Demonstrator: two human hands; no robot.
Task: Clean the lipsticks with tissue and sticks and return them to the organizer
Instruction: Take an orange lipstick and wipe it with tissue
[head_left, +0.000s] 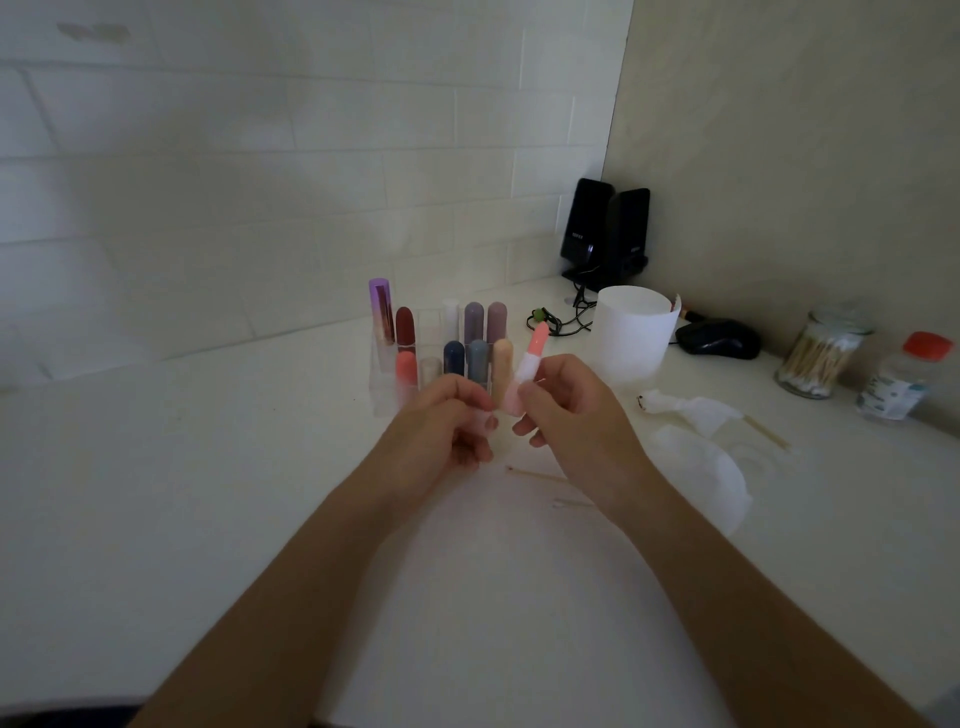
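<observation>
An uncapped pink lipstick (530, 358) with its coral bullet raised is held tilted above the white table, my right hand (566, 410) gripping its pale tube. My left hand (447, 421) is just left of it, fingers pinched on a small pale piece, apparently the cap or the tube's base (485, 418). Behind the hands stands a clear organizer (384, 384) with several capped lipsticks in purple, dark red, coral, blue and beige. Used tissues (691, 410) and two cotton sticks (540, 475) lie on the table.
A white cup (634, 338) stands right of the organizer. Black speakers (605, 234) with cables sit in the corner, a dark mouse (719, 338) beside them. A glass jar of cotton swabs (821, 353) and a red-capped bottle (904, 379) stand at far right.
</observation>
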